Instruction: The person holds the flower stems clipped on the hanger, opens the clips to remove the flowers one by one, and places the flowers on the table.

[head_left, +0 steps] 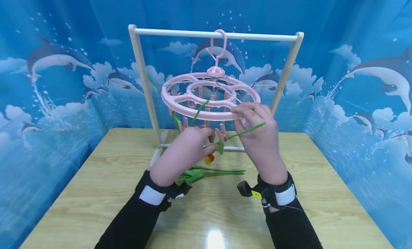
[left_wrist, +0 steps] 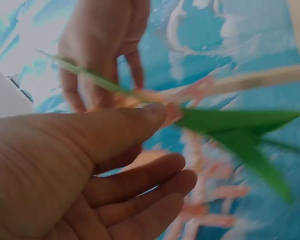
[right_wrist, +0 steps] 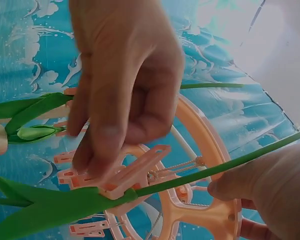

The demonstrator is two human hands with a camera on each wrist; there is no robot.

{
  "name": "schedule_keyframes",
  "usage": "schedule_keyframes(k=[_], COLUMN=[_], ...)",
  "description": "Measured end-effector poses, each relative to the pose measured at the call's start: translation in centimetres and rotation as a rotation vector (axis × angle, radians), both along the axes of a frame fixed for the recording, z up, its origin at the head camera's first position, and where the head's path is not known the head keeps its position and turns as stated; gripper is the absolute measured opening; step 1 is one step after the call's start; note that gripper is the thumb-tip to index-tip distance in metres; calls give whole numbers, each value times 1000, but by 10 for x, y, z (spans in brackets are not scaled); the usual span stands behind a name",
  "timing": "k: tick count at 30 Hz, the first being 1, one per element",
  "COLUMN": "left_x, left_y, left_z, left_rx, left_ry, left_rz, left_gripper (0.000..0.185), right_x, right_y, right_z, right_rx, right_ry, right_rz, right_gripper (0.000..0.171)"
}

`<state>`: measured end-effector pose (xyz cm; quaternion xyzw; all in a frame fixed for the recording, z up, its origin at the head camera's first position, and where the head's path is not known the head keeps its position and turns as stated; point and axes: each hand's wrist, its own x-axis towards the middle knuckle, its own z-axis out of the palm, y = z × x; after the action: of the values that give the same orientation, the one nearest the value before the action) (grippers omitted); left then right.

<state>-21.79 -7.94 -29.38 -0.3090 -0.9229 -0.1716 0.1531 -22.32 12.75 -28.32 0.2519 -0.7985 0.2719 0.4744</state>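
A pink round clip hanger (head_left: 210, 115) hangs by its hook from a white rack. My right hand (head_left: 259, 131) grips the front right of its ring, thumb on one side and fingers on the other. At the front, a pink clip (right_wrist: 135, 175) holds an artificial tulip (head_left: 209, 159) by its green stem, just beside the leaves (right_wrist: 50, 212). The red-and-yellow bloom points down. My left hand (head_left: 193, 147) is beside that clip, thumb extended and other fingers loosely bent (left_wrist: 145, 200). Its fingertips are blurred in the right wrist view and look apart from the clip.
Another tulip (right_wrist: 40, 112) is clipped farther left on the hanger. More green stems (head_left: 222, 172) lie on the wooden table (head_left: 225, 206) below. The rack's wooden uprights (head_left: 286, 72) flank the hanger. A blue dolphin curtain (head_left: 96, 13) surrounds the table.
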Motion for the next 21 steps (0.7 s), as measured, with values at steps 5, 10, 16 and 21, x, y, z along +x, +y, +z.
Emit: schedule_keyframes(k=[5,10,16,21], left_x=[-18,-25,-25,-20], left_y=[15,18,12,8], left_z=[-20,-29,-24,-16], left_rx=[150,264,227,192], left_ry=[-71,-132,-72,-110], left_rz=[-49,-89,-77,-62], left_gripper=[28,28,32,35], right_x=[0,2,12,30], right_y=[-1,-1,5,11], right_z=[0,1,12,22], right_rx=[11,9,-51,-369], right_ry=[1,-3,-197,-277], right_rz=[-13,-7,10,142], right_gripper=[15,17,44,70])
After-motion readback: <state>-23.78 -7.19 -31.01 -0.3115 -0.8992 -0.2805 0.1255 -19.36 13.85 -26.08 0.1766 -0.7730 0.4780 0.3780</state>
